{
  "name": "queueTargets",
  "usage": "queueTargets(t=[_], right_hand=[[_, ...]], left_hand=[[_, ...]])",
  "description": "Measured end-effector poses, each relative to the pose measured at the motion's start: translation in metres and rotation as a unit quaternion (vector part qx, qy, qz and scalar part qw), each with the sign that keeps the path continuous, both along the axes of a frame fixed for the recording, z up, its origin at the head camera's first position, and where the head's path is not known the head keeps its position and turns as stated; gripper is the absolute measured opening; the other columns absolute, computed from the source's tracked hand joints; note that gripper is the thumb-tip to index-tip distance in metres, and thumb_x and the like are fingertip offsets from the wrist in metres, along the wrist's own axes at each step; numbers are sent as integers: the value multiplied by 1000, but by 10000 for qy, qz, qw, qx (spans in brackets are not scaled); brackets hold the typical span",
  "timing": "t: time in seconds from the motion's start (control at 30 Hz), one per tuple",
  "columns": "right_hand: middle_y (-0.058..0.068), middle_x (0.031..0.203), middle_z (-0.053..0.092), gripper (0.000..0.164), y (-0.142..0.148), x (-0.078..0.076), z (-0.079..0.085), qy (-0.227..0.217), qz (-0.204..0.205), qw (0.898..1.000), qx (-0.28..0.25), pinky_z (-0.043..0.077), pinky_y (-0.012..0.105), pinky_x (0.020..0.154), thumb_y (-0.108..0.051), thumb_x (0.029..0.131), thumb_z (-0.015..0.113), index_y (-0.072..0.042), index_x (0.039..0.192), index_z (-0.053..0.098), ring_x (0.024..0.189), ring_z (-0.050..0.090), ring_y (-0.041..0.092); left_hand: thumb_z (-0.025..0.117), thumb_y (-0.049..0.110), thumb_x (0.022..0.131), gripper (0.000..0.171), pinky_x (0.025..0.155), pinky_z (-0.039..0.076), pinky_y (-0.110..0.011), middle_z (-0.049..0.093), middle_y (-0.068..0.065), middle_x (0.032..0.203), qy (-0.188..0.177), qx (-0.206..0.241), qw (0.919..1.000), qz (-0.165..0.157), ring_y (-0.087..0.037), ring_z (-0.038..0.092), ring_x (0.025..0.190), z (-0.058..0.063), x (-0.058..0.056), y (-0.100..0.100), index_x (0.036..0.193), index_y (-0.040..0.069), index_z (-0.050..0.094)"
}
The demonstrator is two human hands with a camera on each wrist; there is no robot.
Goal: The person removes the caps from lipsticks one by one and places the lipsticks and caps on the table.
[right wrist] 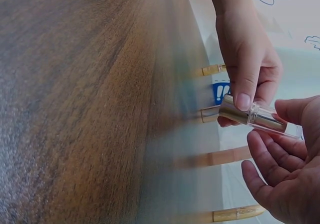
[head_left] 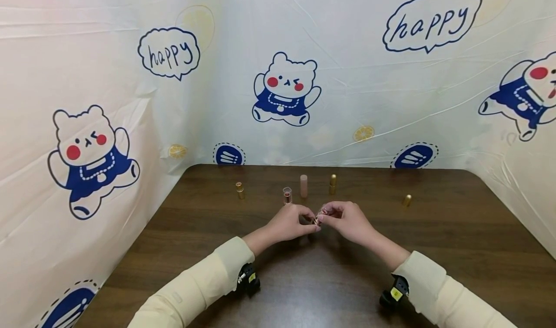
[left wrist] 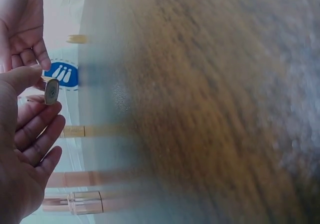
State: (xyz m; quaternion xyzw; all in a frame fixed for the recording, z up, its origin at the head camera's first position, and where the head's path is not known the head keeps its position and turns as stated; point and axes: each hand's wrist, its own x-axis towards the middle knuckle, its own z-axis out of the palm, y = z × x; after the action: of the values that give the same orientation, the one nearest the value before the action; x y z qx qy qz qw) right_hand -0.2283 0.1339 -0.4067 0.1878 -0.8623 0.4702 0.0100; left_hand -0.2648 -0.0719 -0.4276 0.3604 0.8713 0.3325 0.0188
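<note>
Both hands meet over the middle of the table around one lipstick [right wrist: 270, 120], which has a gold base and a clear cap. My left hand [head_left: 290, 223] pinches the gold base between thumb and fingers. At the other end, my right hand [head_left: 349, 222] has its thumb and fingers on the clear cap [right wrist: 292, 129]. The cap still surrounds the upper part of the tube in the right wrist view. From the left wrist, the round bottom [left wrist: 52, 92] of the lipstick faces the camera. Just behind the left hand stands another clear-topped lipstick [head_left: 287, 196].
A matte pink tube [head_left: 303, 186] and a gold round-topped tube [head_left: 332, 184] stand upright behind the hands. Farther left is a gold tube [head_left: 240, 191]; a short gold piece [head_left: 407, 200] stands at the right. A printed cloth [head_left: 347, 101] hangs behind the brown table [head_left: 456, 241].
</note>
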Motion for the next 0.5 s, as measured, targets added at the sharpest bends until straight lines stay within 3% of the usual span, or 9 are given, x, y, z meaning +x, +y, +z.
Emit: queueTargets(t=[0.3, 0.5], right_hand=[[-2, 86, 67, 9, 0, 0, -1, -40, 114, 9999, -36, 50, 33, 73, -19, 91, 71, -10, 93, 72, 80, 61, 15], [-3, 86, 67, 9, -1, -1, -2, 11, 79, 10000, -26, 51, 32, 73, -19, 90, 71, -10, 93, 72, 80, 61, 14]], left_hand=[[77, 28, 85, 13, 74, 48, -21, 68, 14, 83, 69, -24, 10000, 15, -6, 64, 80, 0, 1, -1, 91, 16, 74], [77, 28, 85, 13, 73, 48, -21, 68, 14, 83, 135, -55, 9999, 20, -3, 63, 79, 0, 0, -2, 92, 16, 74]])
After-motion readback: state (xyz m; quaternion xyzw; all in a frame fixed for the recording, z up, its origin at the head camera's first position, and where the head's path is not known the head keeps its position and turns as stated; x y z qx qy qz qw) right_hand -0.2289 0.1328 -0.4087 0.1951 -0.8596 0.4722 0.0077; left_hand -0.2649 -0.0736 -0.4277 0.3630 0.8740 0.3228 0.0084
